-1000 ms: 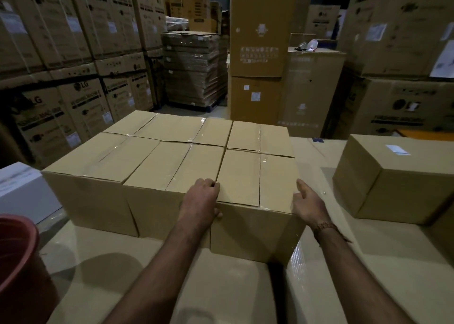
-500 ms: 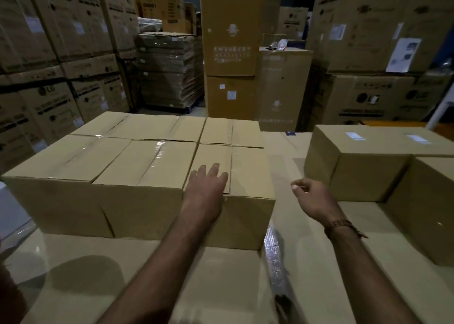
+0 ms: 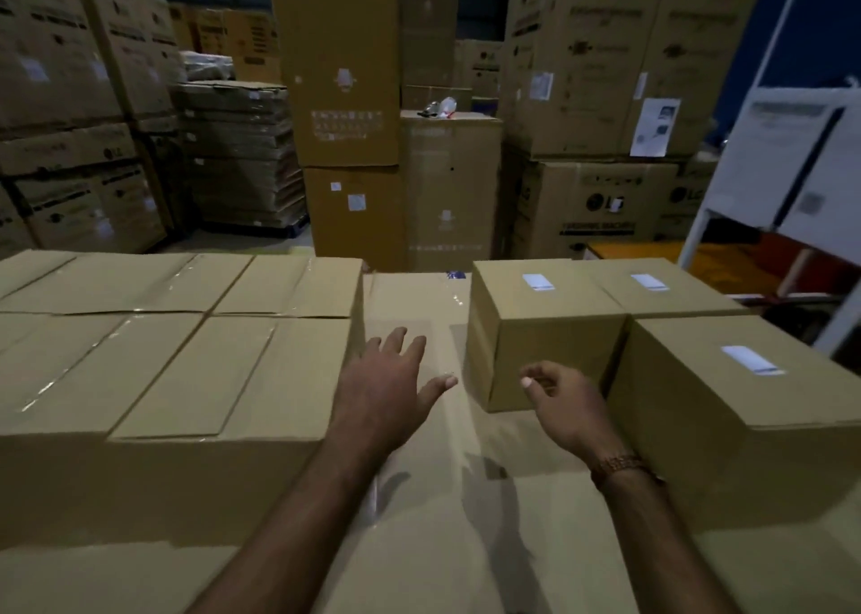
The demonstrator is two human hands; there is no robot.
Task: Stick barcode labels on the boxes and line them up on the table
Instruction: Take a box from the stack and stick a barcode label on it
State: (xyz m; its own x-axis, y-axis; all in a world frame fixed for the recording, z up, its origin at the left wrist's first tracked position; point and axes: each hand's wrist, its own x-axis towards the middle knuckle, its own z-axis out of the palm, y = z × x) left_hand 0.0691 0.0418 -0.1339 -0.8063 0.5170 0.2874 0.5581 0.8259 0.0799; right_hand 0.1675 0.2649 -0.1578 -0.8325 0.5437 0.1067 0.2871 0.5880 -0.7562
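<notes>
Both our left hand [image 3: 386,380], spread, and right hand [image 3: 563,401], loosely curled, are empty; next, label the plain boxes [image 3: 223,371] at nine o'clock.

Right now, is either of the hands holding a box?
No: the left hand hovers open over the table, and the right hand hangs loosely curled, grasping nothing.
</notes>
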